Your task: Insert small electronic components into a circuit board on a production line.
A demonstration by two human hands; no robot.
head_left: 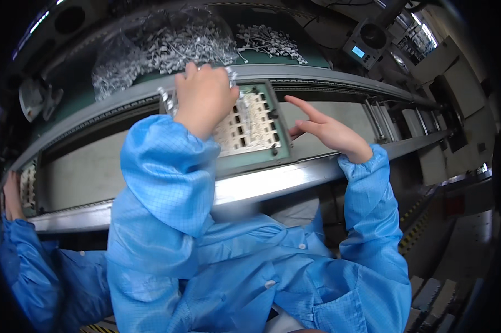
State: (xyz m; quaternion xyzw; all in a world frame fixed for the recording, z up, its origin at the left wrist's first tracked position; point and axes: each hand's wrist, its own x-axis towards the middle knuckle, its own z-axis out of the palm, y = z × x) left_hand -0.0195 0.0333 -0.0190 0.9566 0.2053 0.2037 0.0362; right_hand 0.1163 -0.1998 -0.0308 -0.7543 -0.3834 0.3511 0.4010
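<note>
A green-framed fixture tray point(254, 161) rests on the conveyor, holding rows of small cream-coloured blocks with dark gaps between them. Over its left part is my left hand point(206, 94), fingers curled down and blurred. Pale, shiny strands point(169, 101) show beside that hand, but what it grips is hidden under the fingers. My right hand point(331, 132) is by the tray's right edge, index finger stretched out and fingers apart, with nothing in it.
Beyond the rail, a clear plastic bag point(109, 69) and a loose pile point(270, 41) hold many white wired parts. A grey device point(366, 40) with a lit screen stands far right. At the left, a co-worker's hand point(13, 195) touches another tray point(28, 186). A metal rail point(272, 180) runs in front.
</note>
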